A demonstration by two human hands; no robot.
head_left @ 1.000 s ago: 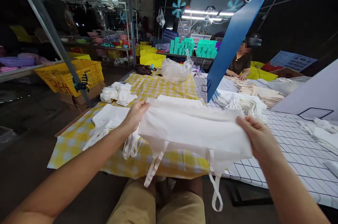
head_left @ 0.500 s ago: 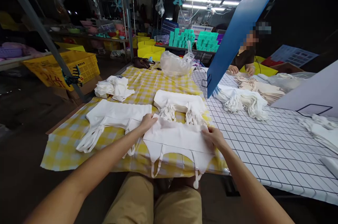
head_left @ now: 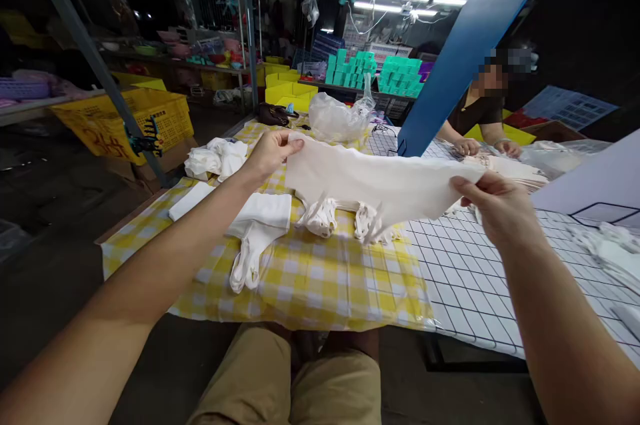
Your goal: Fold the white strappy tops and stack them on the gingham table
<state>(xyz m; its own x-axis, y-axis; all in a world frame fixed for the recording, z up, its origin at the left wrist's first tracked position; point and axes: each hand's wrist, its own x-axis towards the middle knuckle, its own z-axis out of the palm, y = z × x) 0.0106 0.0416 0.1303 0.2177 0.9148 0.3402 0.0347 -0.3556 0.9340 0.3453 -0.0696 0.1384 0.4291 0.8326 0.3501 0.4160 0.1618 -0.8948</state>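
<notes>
A white strappy camisole top (head_left: 370,175) is stretched wide in the air between my two hands. My left hand (head_left: 274,153) pinches one upper corner, and my right hand (head_left: 493,201) grips the opposite end. Behind and below the stretched cloth lies a pile of similar white tops, mostly hidden, with its bunched straps (head_left: 320,218) showing beneath the edge. To the left, partly covered by my forearm, another stack of white tops (head_left: 265,215) rests on the yellow checked cloth (head_left: 320,285).
A crumpled white garment heap (head_left: 215,159) and a clear plastic bag (head_left: 340,117) sit farther back. A blue panel (head_left: 460,51) leans upright right of centre. Beyond it, a co-worker's hands (head_left: 467,147) are over beige garments (head_left: 510,171). A yellow crate (head_left: 125,125) stands left.
Both hands have lifted the white camisole from the table's front edge, up and away from me. My hands have moved farther apart, pulling the cloth taut.
</notes>
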